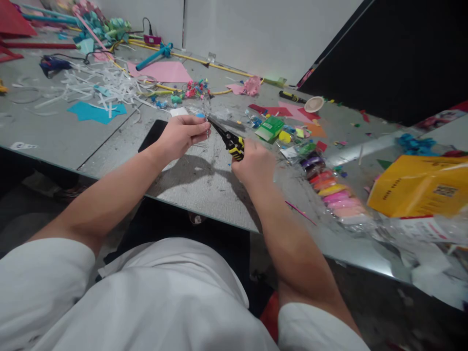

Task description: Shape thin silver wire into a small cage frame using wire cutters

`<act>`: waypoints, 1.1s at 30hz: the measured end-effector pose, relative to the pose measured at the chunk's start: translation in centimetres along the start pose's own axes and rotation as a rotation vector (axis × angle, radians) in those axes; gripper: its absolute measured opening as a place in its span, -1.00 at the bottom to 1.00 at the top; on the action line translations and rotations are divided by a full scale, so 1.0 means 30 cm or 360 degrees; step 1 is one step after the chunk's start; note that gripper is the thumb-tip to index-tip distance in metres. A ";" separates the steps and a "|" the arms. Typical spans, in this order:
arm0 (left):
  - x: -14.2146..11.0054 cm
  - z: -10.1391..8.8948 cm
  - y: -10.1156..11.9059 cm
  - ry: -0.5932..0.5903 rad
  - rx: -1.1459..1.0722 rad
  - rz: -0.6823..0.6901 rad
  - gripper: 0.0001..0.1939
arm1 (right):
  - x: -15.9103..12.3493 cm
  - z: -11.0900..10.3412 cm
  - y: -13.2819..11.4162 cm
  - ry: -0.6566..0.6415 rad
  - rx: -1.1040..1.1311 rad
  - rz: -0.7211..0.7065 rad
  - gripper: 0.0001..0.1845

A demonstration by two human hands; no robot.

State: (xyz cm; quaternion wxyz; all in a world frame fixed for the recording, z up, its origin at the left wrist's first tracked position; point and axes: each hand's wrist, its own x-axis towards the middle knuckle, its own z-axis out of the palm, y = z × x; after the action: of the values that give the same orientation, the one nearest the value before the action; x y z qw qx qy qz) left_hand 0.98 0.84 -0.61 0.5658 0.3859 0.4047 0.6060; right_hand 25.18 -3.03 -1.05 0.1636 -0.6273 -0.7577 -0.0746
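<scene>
My left hand (182, 136) is closed in a pinch on a thin looped wire (206, 108) that stands up from its fingers. My right hand (253, 163) is wrapped round the black-and-yellow handles of pliers (229, 140). The pliers' dark jaws point left and reach the wire just by my left fingertips. Both hands hover over the grey table (204, 180), near its front edge. A black flat pad (153, 134) lies under my left wrist.
A row of coloured clay sticks in a clear pack (331, 190) lies right of my right hand, with a yellow packet (420, 187) beyond it. A green box (269, 128), paper scraps and white shreds (98, 83) litter the far table. A blue glue gun (51, 64) lies far left.
</scene>
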 end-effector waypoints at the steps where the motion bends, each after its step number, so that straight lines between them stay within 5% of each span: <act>1: -0.001 0.000 0.001 0.0002 -0.0003 -0.0007 -0.65 | 0.000 -0.002 -0.002 -0.0013 -0.0016 0.0012 -0.53; 16: 0.004 -0.005 0.000 -0.0135 -0.0126 -0.0076 -0.72 | 0.070 0.048 0.081 -0.0073 0.0088 0.0067 -0.49; 23: -0.003 -0.004 -0.016 -0.0265 0.0013 -0.0171 -0.74 | 0.094 0.072 0.162 -0.0499 0.0154 0.0061 -0.47; 27: -0.022 0.002 -0.024 -0.0375 0.0097 -0.0253 -0.78 | 0.104 0.084 0.153 -0.0315 0.0678 0.0040 -0.52; 31: -0.034 0.008 -0.043 -0.0545 0.0232 -0.0313 -0.80 | 0.094 0.099 0.085 -0.0075 0.1707 0.0072 -0.26; 33: -0.032 0.010 -0.054 -0.0594 0.0326 -0.0295 -0.80 | 0.080 0.094 0.053 -0.0108 0.1864 0.0042 -0.23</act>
State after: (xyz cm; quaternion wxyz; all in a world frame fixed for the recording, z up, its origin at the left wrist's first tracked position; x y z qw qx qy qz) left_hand 1.91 -0.05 -2.02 0.6419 0.5078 0.3862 0.4254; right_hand 25.92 0.43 -3.03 0.4596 -0.4437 -0.6696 0.3787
